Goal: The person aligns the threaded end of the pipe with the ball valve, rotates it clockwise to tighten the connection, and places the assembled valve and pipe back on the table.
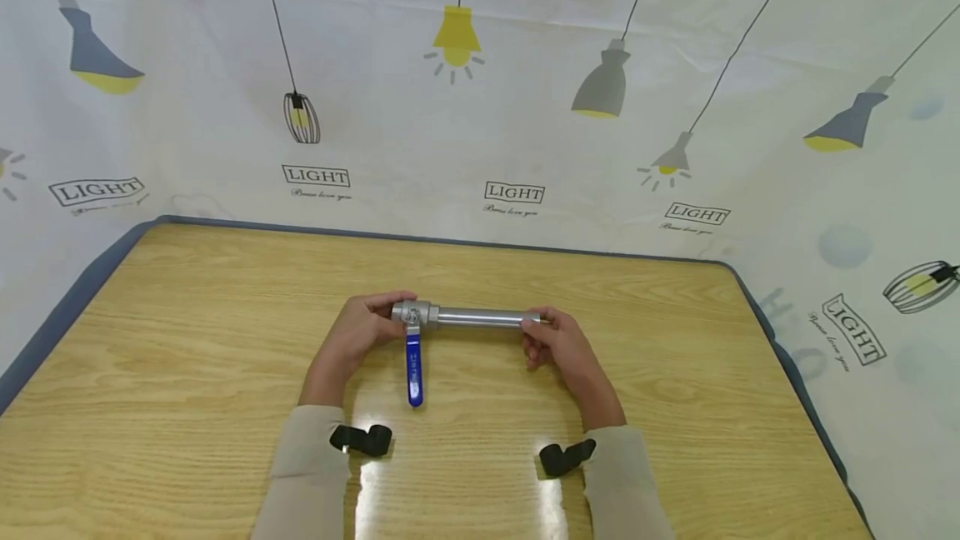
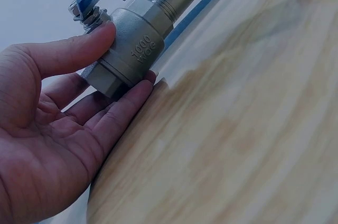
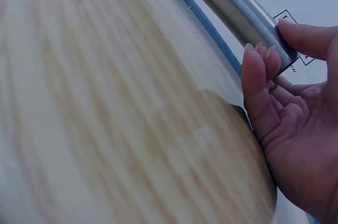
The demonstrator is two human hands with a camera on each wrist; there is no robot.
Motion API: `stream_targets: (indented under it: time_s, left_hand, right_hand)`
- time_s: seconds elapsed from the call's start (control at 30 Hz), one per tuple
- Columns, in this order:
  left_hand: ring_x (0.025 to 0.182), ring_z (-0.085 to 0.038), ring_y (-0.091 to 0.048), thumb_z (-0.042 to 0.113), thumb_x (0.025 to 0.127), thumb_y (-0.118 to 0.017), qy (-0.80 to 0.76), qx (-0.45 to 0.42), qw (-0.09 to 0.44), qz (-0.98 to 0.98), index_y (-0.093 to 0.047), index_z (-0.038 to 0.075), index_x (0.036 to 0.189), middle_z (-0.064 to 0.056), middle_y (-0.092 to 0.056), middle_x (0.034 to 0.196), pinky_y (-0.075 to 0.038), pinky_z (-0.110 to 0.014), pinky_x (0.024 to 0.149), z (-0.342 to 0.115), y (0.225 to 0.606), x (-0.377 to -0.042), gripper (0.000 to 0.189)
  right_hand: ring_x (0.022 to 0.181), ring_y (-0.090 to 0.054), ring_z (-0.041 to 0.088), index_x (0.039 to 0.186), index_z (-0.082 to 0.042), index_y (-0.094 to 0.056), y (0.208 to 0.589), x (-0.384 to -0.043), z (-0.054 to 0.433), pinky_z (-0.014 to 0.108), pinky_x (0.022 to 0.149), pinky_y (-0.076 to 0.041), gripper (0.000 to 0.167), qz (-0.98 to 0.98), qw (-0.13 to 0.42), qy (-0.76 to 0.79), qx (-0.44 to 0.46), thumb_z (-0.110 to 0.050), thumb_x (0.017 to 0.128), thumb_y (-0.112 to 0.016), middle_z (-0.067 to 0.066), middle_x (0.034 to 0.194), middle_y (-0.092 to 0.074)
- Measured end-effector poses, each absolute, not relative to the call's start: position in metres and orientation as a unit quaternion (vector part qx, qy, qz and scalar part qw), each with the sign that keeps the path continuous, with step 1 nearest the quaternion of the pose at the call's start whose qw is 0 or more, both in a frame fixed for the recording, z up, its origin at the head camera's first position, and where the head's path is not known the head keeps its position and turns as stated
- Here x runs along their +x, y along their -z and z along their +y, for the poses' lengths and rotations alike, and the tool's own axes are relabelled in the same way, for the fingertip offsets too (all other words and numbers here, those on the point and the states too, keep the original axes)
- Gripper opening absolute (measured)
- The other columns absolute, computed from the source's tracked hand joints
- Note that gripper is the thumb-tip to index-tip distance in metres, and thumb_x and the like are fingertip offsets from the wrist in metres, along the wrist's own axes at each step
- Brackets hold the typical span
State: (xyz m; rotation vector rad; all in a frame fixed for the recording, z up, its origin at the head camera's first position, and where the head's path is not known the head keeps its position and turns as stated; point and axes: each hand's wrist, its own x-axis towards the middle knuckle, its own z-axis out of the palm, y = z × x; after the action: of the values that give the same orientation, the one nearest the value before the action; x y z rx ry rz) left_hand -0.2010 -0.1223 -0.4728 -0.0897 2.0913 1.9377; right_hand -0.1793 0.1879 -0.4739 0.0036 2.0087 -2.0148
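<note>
A steel ball valve [image 1: 420,314] with a blue lever handle [image 1: 415,369] is joined to a straight metal pipe [image 1: 480,318]. My left hand [image 1: 360,332] grips the valve's left end, thumb against the body marked "1000 WOG" in the left wrist view. At the pipe's far end, my right hand [image 1: 558,344] pinches it between thumb and fingers. The valve and pipe lie nearly level across the space between both hands, and the lever points toward me. In the right wrist view the pipe [image 3: 237,10] slants down into the fingers, which hide part of its end.
Beneath the hands is a wood-grain table [image 1: 225,315] with a blue edge [image 1: 442,238] at the back. A white backdrop [image 1: 390,107] printed with lamps stands behind and at the sides. Black wrist mounts [image 1: 363,440] sit on both sleeves.
</note>
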Motion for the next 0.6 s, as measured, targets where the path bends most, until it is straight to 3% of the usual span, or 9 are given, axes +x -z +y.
stream_targets:
  time_s: [0.3, 0.6]
  left_hand:
    - [0.110, -0.021, -0.056, -0.010, 0.068, -0.070, -0.671, -0.028, 0.141, 0.727, -0.068, 0.004, 0.121, -0.013, -0.062, 0.128, -0.050, -0.025, 0.083, -0.1228, 0.4728, -0.2012, 0.055]
    - [0.110, -0.021, -0.056, -0.010, 0.069, -0.069, -0.672, -0.025, 0.145, 0.726, -0.068, 0.005, 0.121, -0.013, -0.062, 0.128, -0.050, -0.026, 0.083, -0.1228, 0.4739, -0.2014, 0.054]
  right_hand:
    - [0.052, -0.049, 0.013, 0.098, 0.003, -0.056, 0.4768, -0.1798, 0.1844, 0.027, 0.051, -0.049, 0.032, 0.729, 0.124, 0.674, 0.016, -0.028, 0.099, -0.055, 0.007, 0.071, -0.054]
    - [0.052, -0.050, 0.014, 0.096, 0.006, -0.058, 0.4762, -0.1807, 0.1812, 0.028, 0.053, -0.050, 0.043, 0.750, 0.114, 0.650, 0.050, -0.037, 0.098, -0.056, 0.007, 0.070, -0.055]
